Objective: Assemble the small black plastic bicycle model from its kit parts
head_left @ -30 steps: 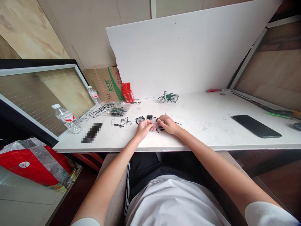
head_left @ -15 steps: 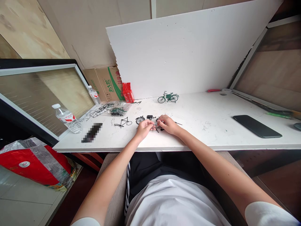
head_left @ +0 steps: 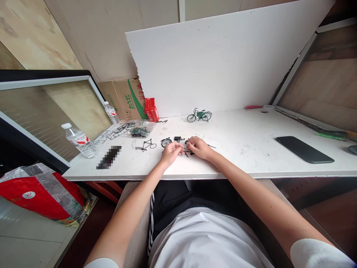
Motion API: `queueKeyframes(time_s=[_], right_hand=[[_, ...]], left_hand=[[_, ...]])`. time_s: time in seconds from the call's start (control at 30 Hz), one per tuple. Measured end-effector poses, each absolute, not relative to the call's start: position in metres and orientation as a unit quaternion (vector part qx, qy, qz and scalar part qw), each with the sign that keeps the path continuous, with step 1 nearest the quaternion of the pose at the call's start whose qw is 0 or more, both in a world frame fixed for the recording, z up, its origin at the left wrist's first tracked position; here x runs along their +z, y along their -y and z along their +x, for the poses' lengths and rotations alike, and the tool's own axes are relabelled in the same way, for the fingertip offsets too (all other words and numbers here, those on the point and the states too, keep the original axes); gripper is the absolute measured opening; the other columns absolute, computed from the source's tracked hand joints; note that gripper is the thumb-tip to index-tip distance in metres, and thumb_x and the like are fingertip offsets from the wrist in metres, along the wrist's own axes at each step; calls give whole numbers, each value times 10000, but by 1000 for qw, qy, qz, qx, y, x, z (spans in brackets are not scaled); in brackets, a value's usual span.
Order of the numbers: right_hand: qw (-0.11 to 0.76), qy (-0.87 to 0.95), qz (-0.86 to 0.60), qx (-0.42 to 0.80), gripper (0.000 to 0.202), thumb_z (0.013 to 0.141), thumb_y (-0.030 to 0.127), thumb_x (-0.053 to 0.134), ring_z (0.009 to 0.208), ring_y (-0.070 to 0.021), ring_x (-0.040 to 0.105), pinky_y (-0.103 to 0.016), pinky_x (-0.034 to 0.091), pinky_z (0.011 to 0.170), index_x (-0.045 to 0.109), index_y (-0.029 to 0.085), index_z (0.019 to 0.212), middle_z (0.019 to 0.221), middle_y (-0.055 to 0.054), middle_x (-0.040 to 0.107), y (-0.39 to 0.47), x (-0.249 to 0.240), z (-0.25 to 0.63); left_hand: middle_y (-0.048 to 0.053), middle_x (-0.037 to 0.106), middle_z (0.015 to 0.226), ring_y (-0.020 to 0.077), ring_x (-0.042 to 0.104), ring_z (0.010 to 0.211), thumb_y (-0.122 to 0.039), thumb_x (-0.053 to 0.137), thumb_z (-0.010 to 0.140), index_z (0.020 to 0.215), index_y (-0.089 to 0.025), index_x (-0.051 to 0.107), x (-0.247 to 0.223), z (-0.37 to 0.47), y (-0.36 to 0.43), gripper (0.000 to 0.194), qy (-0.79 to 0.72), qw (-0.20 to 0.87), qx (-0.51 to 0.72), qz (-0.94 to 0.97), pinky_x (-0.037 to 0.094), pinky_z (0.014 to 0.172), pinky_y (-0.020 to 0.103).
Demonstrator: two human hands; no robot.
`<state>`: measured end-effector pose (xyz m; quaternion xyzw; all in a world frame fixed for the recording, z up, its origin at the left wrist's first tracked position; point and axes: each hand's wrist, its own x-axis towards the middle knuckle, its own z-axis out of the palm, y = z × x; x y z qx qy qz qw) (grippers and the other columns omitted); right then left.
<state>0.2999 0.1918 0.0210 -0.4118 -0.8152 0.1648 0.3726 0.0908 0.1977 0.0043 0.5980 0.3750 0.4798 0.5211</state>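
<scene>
Close together near the table's front edge, my left hand [head_left: 170, 154] and my right hand [head_left: 200, 148] both have their fingers pinched. Between the fingertips is something small that I cannot make out. Small dark model parts lie beneath and around the fingers, partly hidden. A toy wheel [head_left: 166, 142] is just beyond my left hand, and a small black box-shaped part [head_left: 177, 139] sits behind the gap between the hands. Farther left lies a black model bicycle frame [head_left: 145, 145] with a ring at its right end.
A finished-looking green model bicycle [head_left: 199, 115] stands at the back. On the left are a plastic bag of parts [head_left: 140, 131], black sprues [head_left: 118, 130] and water bottles [head_left: 80, 141]. A black phone [head_left: 304, 149] lies right. A white board [head_left: 223, 63] leans behind.
</scene>
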Motion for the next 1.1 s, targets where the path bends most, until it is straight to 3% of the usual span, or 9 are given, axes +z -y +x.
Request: queueKeyframes(time_s=[0.8,1.1], right_hand=[[366,818,-417,153,404,1075,366,468,924,-262,641,-403,482,914,743,208,825,929,-102,722,-195,18,302],[390,811,-406,159,444,1098,469,458,936,-252,628,-393,488,895,710,202,849,958,-104,679,-196,16,302]], left_hand=[[70,749,810,140,721,669,-114,646,864,894,-119,696,9,93,-194,58,-390,519,476,593,552,666,246],[80,760,814,137,706,662,-150,691,860,899,-121,688,6,93,-196,48,-373,526,482,593,560,678,260]])
